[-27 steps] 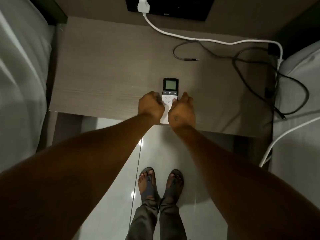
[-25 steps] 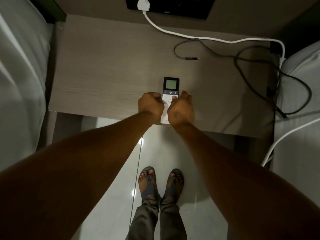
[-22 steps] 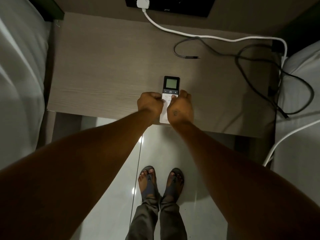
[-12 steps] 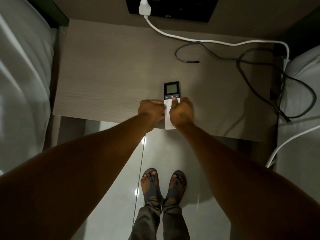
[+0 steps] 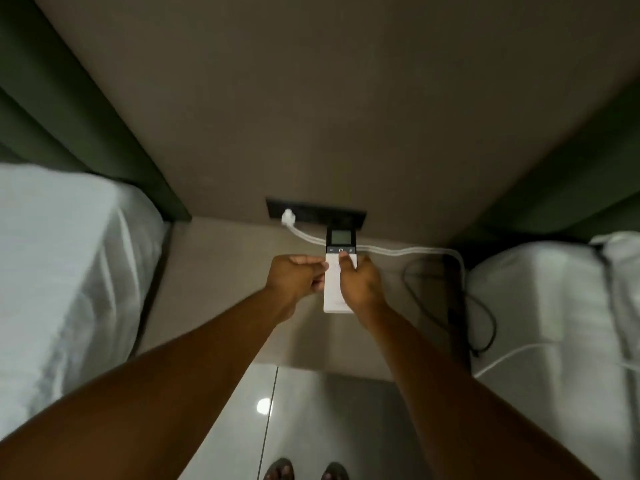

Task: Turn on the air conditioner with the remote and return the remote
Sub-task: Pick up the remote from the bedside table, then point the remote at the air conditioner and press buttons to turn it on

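The white remote (image 5: 333,292), with a dark top and a small grey screen, is lifted off the wooden bedside table (image 5: 214,289) and held above it. My left hand (image 5: 298,277) grips its left edge. On the other side, my right hand (image 5: 360,285) wraps the right edge, its thumb lying on the face just below the dark button row. The remote's top end points away from me toward the wall. No air conditioner is in view.
A black socket panel (image 5: 346,216) on the wall holds a white plug (image 5: 288,216) whose white cable runs right. A black cable (image 5: 481,313) loops at the table's right edge. White bedding (image 5: 62,271) lies left, with more bedding (image 5: 554,306) on the right. Glossy floor tiles lie below.
Both hands have lifted the remote off the table and raised it. The camera has tilted up, so the wall and socket panel now fill the upper view.
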Tool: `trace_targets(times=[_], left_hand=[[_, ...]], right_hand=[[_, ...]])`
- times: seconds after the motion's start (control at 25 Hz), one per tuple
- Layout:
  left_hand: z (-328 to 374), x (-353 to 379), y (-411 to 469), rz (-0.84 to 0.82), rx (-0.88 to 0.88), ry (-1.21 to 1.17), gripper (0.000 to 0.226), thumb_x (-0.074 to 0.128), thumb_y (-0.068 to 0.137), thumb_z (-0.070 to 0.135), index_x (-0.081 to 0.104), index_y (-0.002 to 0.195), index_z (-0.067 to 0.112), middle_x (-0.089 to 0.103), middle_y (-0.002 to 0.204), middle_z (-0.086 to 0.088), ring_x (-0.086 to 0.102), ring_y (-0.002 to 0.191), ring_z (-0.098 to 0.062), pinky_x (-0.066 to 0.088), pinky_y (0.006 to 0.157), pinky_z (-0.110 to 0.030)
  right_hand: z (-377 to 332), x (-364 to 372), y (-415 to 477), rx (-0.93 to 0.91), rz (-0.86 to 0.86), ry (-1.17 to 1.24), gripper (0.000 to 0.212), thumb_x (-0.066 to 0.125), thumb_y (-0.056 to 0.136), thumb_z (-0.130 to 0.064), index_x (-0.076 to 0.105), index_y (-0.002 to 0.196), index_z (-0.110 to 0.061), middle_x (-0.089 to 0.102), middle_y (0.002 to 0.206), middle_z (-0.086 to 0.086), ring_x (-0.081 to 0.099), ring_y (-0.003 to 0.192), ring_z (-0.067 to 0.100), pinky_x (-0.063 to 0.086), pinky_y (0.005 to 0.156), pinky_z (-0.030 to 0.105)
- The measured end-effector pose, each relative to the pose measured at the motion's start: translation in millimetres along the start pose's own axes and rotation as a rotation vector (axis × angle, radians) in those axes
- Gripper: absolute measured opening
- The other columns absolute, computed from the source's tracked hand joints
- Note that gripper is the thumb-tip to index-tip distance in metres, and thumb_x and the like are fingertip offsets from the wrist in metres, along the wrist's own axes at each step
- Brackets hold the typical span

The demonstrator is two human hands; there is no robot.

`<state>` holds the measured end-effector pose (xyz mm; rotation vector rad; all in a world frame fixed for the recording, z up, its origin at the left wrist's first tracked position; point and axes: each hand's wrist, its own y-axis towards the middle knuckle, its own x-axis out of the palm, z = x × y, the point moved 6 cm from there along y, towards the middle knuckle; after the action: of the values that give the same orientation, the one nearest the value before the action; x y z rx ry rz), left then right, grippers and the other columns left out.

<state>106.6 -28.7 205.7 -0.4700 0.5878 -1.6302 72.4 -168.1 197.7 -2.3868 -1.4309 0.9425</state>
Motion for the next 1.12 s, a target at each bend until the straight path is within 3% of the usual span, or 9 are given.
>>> trace_targets(times=[0.08,0.2,0.28,0.4,0.52,0.64,0.92,1.12], left_hand=[[70.5,4.8,-32.0,-0.034,0.093,-0.013,0.01,0.071,0.085,0.006,0.074,0.094,0.003,0.075,0.09,-0.015,0.072,0.076,-0.025,0.06,0.072,-0.032],[194.7,12.4,-96.3,-0.077,0.244,-0.035,0.008,0.07,0.085,0.003,0.075,0.091,0.0,0.073,0.088,-0.022,0.065,0.071,-0.026,0.06,0.067,-0.03],[284.3,17.2,-152.8,-0.1,0.372,-0.03,0.007,0.07,0.085,0.002,0.074,0.089,-0.001,0.072,0.085,-0.022,0.064,0.07,-0.026,0.06,0.061,-0.028],[393.3,21.7,-233.1,-0.112,0.552,-0.026,0.006,0.07,0.085,0.001,0.076,0.085,-0.001,0.073,0.075,-0.017,0.066,0.058,-0.018,0.058,0.052,-0.025],[485.1,23.1,-316.6,-0.107,0.727,-0.004,0.011,0.069,0.085,0.004,0.077,0.079,0.004,0.075,0.069,-0.01,0.071,0.066,-0.022,0.062,0.068,-0.033],[558.1,20.4,-396.7,-0.068,0.898,-0.028,0.013,0.07,0.084,0.005,0.077,0.073,0.006,0.074,0.064,-0.007,0.074,0.064,-0.02,0.06,0.06,-0.027],[606.7,20.5,-486.7,-0.039,1.054,-0.064,0.014,0.07,0.085,0.007,0.076,0.072,0.012,0.076,0.071,-0.002,0.075,0.064,-0.018,0.055,0.052,-0.022],[606.6,19.8,-504.1,0.085,1.212,0.191,0.019,0.063,0.091,0.02,0.074,0.075,0.019,0.074,0.071,0.004,0.071,0.065,-0.014,0.054,0.055,-0.02]], right_hand=[[-62.7,-33.3,-18.5,-0.033,0.015,0.039,0.039,0.049,0.098,-0.042,0.061,0.111,-0.006,0.069,0.098,0.009,0.062,0.068,0.019,0.042,0.055,0.022],[-179.3,-91.4,-56.9,-0.114,0.04,0.135,0.038,0.049,0.098,-0.042,0.059,0.11,-0.008,0.07,0.102,0.016,0.067,0.082,0.032,0.053,0.068,0.033],[-265.7,-138.3,-93.4,-0.228,0.062,0.21,0.031,0.05,0.098,-0.039,0.058,0.105,-0.009,0.071,0.099,0.016,0.069,0.079,0.032,0.056,0.069,0.037],[-370.3,-201.9,-148.8,-0.34,0.088,0.267,0.028,0.05,0.098,-0.037,0.058,0.105,-0.011,0.073,0.093,0.013,0.069,0.068,0.025,0.052,0.055,0.027],[-465.7,-263.8,-210.6,-0.458,0.134,0.261,0.033,0.049,0.097,-0.038,0.061,0.107,-0.01,0.072,0.088,0.01,0.067,0.065,0.022,0.047,0.05,0.025],[-542.2,-321.5,-281.2,-0.606,0.21,0.245,0.034,0.048,0.096,-0.039,0.061,0.108,-0.011,0.07,0.09,0.009,0.065,0.064,0.021,0.045,0.047,0.023],[-587.2,-372.2,-369.4,-0.705,0.237,0.309,0.03,0.05,0.094,-0.036,0.064,0.102,-0.011,0.072,0.087,0.01,0.066,0.06,0.023,0.044,0.045,0.021],[-584.0,-373.9,-374.8,-0.686,0.182,0.332,0.03,0.049,0.093,-0.032,0.065,0.099,-0.008,0.072,0.088,0.011,0.066,0.062,0.025,0.045,0.048,0.022]])
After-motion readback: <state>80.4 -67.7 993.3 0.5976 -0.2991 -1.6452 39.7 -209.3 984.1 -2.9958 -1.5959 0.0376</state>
